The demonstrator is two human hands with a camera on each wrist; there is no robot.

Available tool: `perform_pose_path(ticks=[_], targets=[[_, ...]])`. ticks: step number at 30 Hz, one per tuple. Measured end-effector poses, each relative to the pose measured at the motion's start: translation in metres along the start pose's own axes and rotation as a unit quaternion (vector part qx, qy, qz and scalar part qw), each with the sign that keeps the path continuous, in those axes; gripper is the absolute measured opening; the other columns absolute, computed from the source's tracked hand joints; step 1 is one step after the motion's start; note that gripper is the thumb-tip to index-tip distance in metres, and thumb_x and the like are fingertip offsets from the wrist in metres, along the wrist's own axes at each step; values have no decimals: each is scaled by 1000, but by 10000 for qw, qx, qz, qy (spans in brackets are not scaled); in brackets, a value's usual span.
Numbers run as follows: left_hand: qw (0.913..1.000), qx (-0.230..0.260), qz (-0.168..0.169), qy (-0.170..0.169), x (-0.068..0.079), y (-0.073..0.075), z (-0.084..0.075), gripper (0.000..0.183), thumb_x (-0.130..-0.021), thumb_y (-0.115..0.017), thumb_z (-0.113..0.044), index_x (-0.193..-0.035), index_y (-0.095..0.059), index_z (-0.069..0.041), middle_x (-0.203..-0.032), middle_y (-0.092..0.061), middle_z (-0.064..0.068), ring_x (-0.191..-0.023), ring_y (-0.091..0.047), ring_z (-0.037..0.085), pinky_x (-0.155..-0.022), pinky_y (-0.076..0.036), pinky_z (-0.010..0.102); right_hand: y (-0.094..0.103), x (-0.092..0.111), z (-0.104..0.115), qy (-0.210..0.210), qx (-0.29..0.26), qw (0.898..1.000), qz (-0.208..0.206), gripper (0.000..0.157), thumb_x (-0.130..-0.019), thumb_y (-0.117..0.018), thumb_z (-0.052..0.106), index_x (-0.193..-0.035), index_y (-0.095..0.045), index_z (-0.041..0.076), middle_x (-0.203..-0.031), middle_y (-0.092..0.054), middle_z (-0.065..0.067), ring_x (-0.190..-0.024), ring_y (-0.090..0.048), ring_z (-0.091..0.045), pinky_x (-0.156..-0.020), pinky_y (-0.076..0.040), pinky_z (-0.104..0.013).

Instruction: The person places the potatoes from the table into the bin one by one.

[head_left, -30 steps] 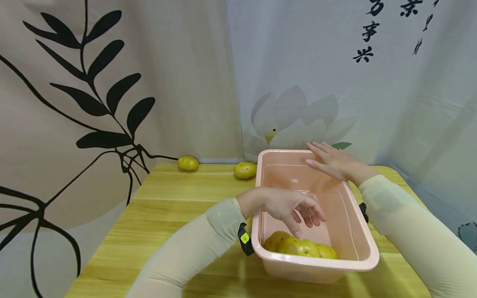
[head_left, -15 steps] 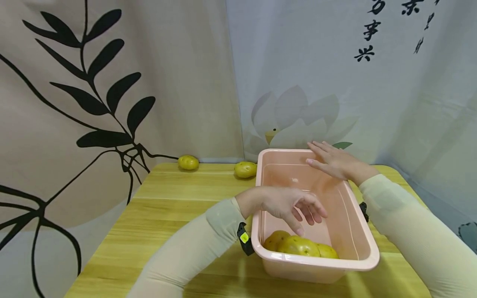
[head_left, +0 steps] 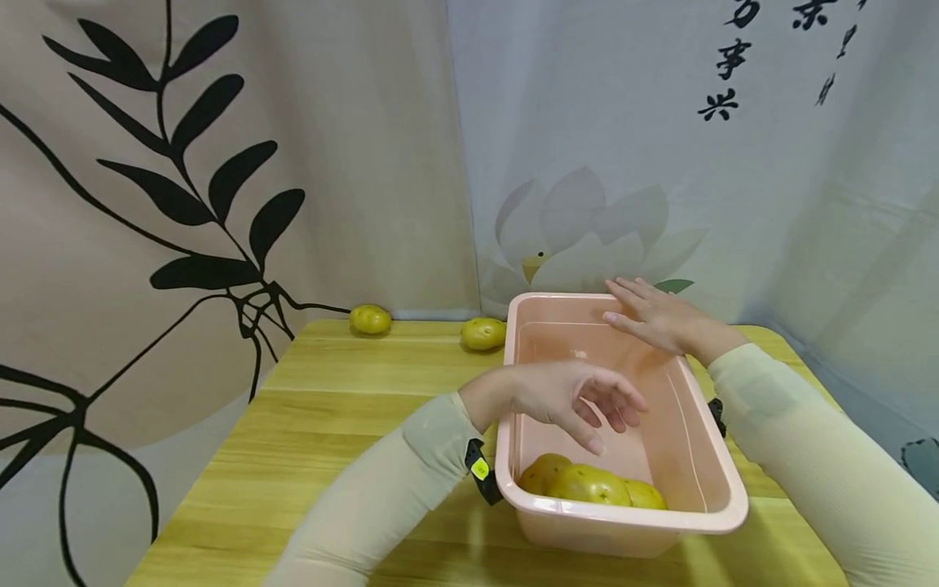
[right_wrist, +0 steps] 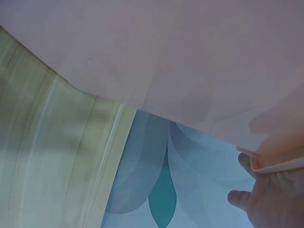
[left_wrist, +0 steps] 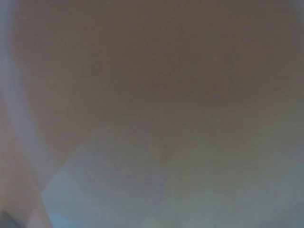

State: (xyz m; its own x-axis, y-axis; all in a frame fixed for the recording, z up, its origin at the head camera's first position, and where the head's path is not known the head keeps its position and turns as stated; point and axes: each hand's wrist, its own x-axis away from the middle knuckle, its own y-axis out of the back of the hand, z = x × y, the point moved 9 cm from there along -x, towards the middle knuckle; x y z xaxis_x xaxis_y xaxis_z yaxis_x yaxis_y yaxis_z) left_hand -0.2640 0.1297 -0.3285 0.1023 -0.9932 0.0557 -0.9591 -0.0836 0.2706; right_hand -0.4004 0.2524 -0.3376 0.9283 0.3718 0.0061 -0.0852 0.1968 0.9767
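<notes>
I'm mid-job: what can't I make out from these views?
- Head view: undersides of the potatoes in the pink bin, hidden by its near wall.
- Head view: the black writing, cut off by the top edge.
- Left wrist view: everything, including the left hand; too blurred.
- Right wrist view: the bin's inside, behind its wall; the right hand is cut off at the picture's corner.

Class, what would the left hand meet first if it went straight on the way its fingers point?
The left hand would probably meet the tub's right inner wall first, though the hand's height is unclear.
</notes>
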Motion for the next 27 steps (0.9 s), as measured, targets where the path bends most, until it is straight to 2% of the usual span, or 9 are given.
perform_pose_path(ticks=[4, 11, 17, 22, 27], targets=[[9994, 223, -189, -174, 6, 0, -15, 57, -75, -67, 11, -127, -43, 5, -109, -56, 7, -104, -54, 24, -90, -44, 33, 0, -1, 0, -20, -49, 10000, 26, 74, -90, -29, 63, -148, -13, 19, -151, -11, -7, -136, -3, -35, -101, -12, -61], [9966, 524, -410, -492, 5, 6, -14, 56, -74, -64, 17, -125, -42, 10, -116, -50, 27, -104, -53, 30, -91, -43, 38, 0, -2, -1, 33, 4, 10000, 10, 73, -90, -28, 62, -148, -13, 20, -151, -12, -7, -136, -4, -36, -102, -13, -59], [9921, 779, -600, -779, 4, 14, -8, 55, -75, -64, 17, -125, -43, 7, -115, -53, 22, -103, -54, 26, -92, -42, 40, 1, -1, 1, 74, 4, 10000, -31, 72, -91, -30, 60, -147, -15, 18, -151, -14, -9, -135, -6, -38, -102, -13, -58], [9890, 713, -679, -1103, 8, 17, -12, 54, -76, -63, 15, -125, -44, 7, -113, -56, 17, -104, -55, 28, -91, -43, 41, 2, 0, 1, 18, -23, 10000, -12, 73, -91, -30, 61, -147, -14, 18, -151, -13, -9, -135, -5, -37, -102, -13, -59], [9859, 650, -872, -1272, 13, 19, -15, 52, -76, -63, 15, -124, -46, 5, -111, -58, 13, -104, -55, 30, -90, -44, 43, 0, 0, 0, -51, -26, 10000, 4, 74, -90, -30, 63, -148, -13, 20, -152, -11, -7, -136, -4, -36, -101, -13, -60]])
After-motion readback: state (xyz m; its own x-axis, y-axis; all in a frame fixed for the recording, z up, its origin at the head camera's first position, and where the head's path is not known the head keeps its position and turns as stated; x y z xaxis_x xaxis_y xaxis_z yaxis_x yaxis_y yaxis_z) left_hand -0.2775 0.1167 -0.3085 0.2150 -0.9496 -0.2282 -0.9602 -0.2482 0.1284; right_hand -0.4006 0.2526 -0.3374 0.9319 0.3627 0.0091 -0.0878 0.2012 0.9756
